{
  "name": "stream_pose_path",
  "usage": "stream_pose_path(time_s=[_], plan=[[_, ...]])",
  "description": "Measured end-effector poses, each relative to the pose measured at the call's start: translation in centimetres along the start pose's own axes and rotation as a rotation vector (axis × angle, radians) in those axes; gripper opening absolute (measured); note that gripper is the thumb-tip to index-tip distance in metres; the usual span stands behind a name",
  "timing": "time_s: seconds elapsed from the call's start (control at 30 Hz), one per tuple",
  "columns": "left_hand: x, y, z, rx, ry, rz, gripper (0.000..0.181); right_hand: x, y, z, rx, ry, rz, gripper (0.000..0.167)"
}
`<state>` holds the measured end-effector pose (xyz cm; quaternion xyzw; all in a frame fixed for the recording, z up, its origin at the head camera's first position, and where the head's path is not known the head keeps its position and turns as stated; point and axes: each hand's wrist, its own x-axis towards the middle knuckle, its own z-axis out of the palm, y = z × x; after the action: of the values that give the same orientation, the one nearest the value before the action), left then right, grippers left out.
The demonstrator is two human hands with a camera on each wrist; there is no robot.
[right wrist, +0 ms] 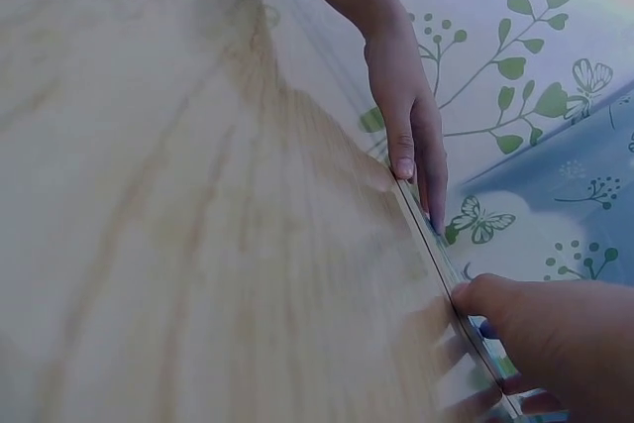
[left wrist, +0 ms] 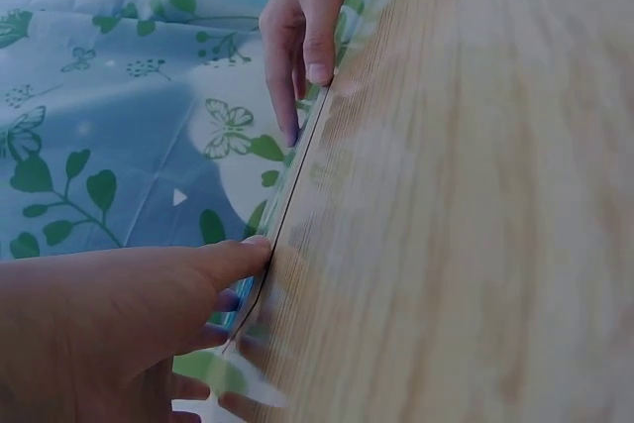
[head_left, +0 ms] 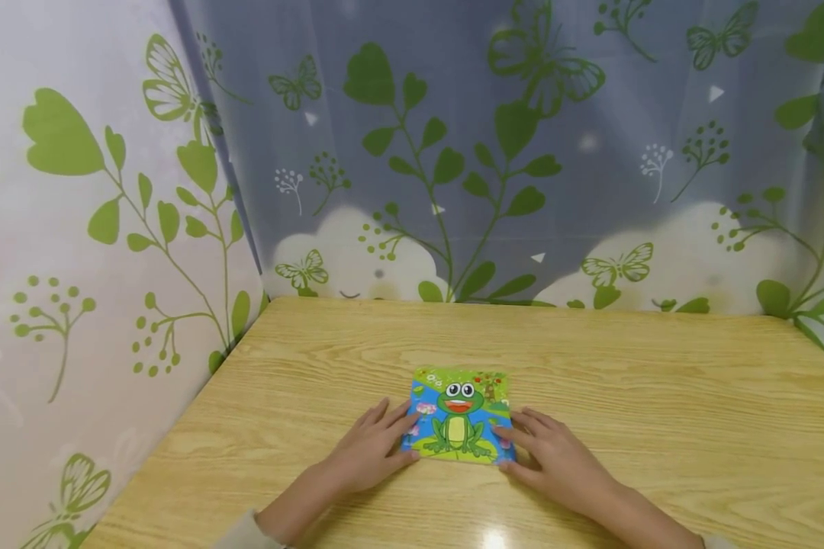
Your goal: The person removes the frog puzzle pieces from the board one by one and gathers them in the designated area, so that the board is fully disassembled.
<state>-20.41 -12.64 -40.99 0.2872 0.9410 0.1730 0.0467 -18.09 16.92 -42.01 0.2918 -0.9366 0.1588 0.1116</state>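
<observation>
Cuffs: As I look down, pale cuffs (head_left: 243,531) edge into the bottom of the frame, left of centre and towards the right.
My left hand (head_left: 367,450): fingers apart and extended, not clamped; thumb at the picture's lower-left corner, index fingertip on its left edge.
My right hand (head_left: 559,457): likewise apart, thumb at the lower-right corner, index fingertip lapping over the right edge.
Frog picture (head_left: 458,427): flat on the table, below the frame's centre, between my hands.
Room to move: wood stretches outward beside both hands and past the picture's top edge.
Table (head_left: 625,351): grained yellowish wood, glare at bottom centre; far edge crosses mid-frame, left edge slants to the lower left.
Blue-grey cloth (head_left: 412,23): green leaves, butterflies and white clouds beyond the far edge.
Pale cloth (head_left: 62,229): similar leaves, filling the frame's left side.
</observation>
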Motion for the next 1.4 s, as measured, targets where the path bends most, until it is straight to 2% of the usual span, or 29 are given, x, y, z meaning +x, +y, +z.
stream_pose_path(time_s=[0.3,0.53,0.7,0.9,1.1,1.3,1.4], plan=[[-0.5,-0.1,-0.4,-0.009,-0.004,0.002,0.063,0.2,-0.4,-0.1,0.013,-0.002,0.000,0.049],[0.1,-0.1,-0.6,-0.023,-0.007,-0.002,0.071,1.1,-0.9,-1.1,0.016,0.016,-0.015,0.042],[1.7,-0.2,-0.9,-0.021,0.023,0.002,0.069,3.1,-1.1,-1.5,0.063,0.034,-0.046,0.038],[3.3,-0.8,-0.8,-0.019,0.030,-0.028,0.069,6.2,-0.7,-0.6,0.164,-0.059,-0.039,0.038],[3.8,-1.6,-0.5,0.000,-0.010,-0.075,0.077,9.6,-0.5,0.8,0.228,-0.121,-0.044,0.036],[3.9,-1.8,-0.5,0.008,-0.017,-0.089,0.079,12.4,-0.9,2.2,0.218,-0.095,0.041,0.034],[3.9,-1.8,-0.5,0.010,-0.018,-0.088,0.079,13.3,-1.3,2.8,0.180,-0.071,0.065,0.030]])
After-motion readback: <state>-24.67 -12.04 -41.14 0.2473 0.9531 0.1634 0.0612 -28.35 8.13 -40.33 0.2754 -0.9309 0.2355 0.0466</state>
